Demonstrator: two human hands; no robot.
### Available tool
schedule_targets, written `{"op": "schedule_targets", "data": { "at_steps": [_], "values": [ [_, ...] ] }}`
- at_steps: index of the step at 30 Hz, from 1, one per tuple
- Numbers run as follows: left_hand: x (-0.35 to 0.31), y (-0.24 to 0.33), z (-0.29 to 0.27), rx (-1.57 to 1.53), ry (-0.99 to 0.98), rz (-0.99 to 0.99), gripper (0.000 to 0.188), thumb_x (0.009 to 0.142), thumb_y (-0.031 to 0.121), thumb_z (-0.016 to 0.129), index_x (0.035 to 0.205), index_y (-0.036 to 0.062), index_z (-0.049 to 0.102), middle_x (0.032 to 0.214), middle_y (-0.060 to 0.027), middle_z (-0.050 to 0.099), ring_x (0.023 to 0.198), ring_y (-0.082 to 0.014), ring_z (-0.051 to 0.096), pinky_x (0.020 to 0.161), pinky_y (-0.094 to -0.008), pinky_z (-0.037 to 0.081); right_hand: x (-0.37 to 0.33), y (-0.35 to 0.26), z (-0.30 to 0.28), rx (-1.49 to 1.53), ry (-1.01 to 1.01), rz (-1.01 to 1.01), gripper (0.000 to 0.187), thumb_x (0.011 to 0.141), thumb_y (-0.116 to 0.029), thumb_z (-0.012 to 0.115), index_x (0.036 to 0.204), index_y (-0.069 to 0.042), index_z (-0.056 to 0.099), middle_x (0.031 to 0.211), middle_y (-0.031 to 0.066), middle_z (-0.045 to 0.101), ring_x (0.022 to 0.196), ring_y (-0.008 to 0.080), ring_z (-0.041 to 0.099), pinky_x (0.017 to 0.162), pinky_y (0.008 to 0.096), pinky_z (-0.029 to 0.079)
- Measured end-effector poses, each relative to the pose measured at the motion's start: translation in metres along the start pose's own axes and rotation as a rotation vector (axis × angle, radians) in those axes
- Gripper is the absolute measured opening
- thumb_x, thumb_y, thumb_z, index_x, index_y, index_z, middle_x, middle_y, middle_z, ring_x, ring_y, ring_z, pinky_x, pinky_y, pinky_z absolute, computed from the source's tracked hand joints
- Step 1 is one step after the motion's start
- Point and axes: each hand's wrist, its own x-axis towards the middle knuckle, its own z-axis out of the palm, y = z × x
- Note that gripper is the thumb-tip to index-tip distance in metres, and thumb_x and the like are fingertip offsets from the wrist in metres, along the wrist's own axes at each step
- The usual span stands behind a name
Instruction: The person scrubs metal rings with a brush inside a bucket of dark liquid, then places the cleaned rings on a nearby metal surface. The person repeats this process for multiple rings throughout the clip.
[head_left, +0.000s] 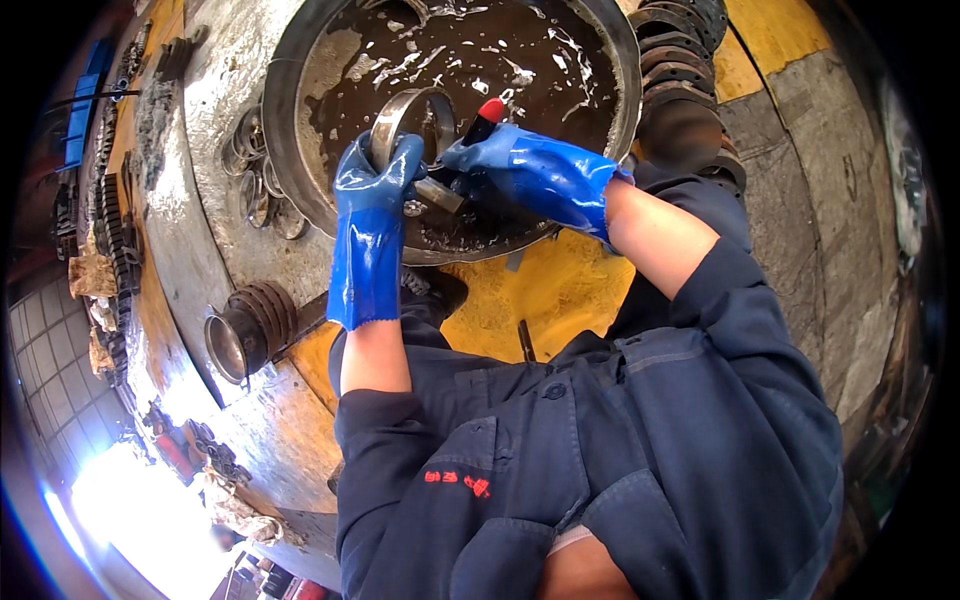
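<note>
Over a large round metal basin (283,135) of dark, foamy liquid, both my hands work in long blue rubber gloves. My left hand (375,185) is closed around the lower left side of a wide metal ring (398,112), which is tilted on edge above the liquid. My right hand (510,155) grips a scraper-like hand tool (486,117) by its black handle, whose red end sticks up past the fingers. Below the ring, between the hands, shows a flat metal piece (438,194), apparently the tool's blade. Where it meets the ring is hidden by the gloves.
Several thin metal rings (256,195) lie left of the basin. A stack of ribbed cylindrical parts (250,325) lies at the lower left. Dark round discs (680,80) are lined up along the basin's right side. A blue bin (85,105) stands far left.
</note>
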Motion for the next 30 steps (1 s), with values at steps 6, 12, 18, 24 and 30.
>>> {"op": "schedule_targets", "data": {
  "at_steps": [6, 12, 18, 24, 30],
  "values": [
    [0.010, -0.001, -0.013, -0.097, 0.086, 0.028, 0.024, 0.090, 0.011, 0.085, 0.108, 0.0051, 0.071, 0.077, -0.0039, 0.069, 0.059, -0.0095, 0.061, 0.051, -0.0224, 0.043, -0.007, -0.014, 0.001, 0.219, -0.051, -0.244, 0.032, 0.091, -0.026, 0.083, 0.110, 0.000, 0.078, 0.097, 0.0098, 0.078, 0.094, 0.0182, 0.074, 0.086, 0.0352, 0.059],
    [0.016, 0.012, -0.039, -0.314, 0.158, 0.126, 0.012, 0.098, 0.012, 0.076, 0.108, 0.0081, 0.069, 0.072, 0.0001, 0.062, 0.053, -0.0085, 0.052, 0.046, -0.0219, 0.039, -0.022, -0.040, -0.005, -0.533, 0.185, -0.056, 0.053, 0.095, -0.057, 0.076, 0.112, -0.007, 0.080, 0.095, 0.0081, 0.078, 0.084, 0.0131, 0.071, 0.081, 0.0319, 0.057],
    [0.017, 0.005, -0.046, -0.600, -0.214, 0.156, 0.010, 0.105, 0.016, 0.065, 0.110, 0.0080, 0.067, 0.065, 0.0030, 0.052, 0.046, -0.0082, 0.040, 0.050, -0.0273, 0.038, -0.006, -0.018, -0.005, -0.142, 0.086, -0.154, 0.058, 0.091, -0.058, 0.081, 0.105, -0.002, 0.079, 0.088, 0.0101, 0.077, 0.074, 0.0151, 0.069, 0.074, 0.0314, 0.055],
    [0.018, 0.004, -0.041, -0.084, -0.028, 0.138, 0.045, 0.090, 0.005, 0.081, 0.133, 0.0026, 0.065, 0.114, -0.0162, 0.074, 0.094, -0.0217, 0.072, 0.076, -0.0330, 0.060, -0.026, -0.049, 0.006, -0.230, 0.380, -0.213, 0.040, 0.090, -0.035, 0.078, 0.101, 0.003, 0.077, 0.088, 0.0101, 0.078, 0.077, 0.0158, 0.072, 0.077, 0.0300, 0.058],
    [0.018, 0.008, -0.042, 0.298, -0.007, 0.376, 0.052, 0.089, 0.009, 0.080, 0.137, -0.0003, 0.062, 0.120, -0.0140, 0.074, 0.101, -0.0188, 0.072, 0.087, -0.0337, 0.061, -0.027, -0.045, -0.007, -0.723, 0.529, -0.576, 0.026, 0.089, -0.035, 0.081, 0.105, -0.015, 0.078, 0.094, 0.0075, 0.079, 0.088, 0.0242, 0.076, 0.082, 0.0354, 0.060]
  ]
}}
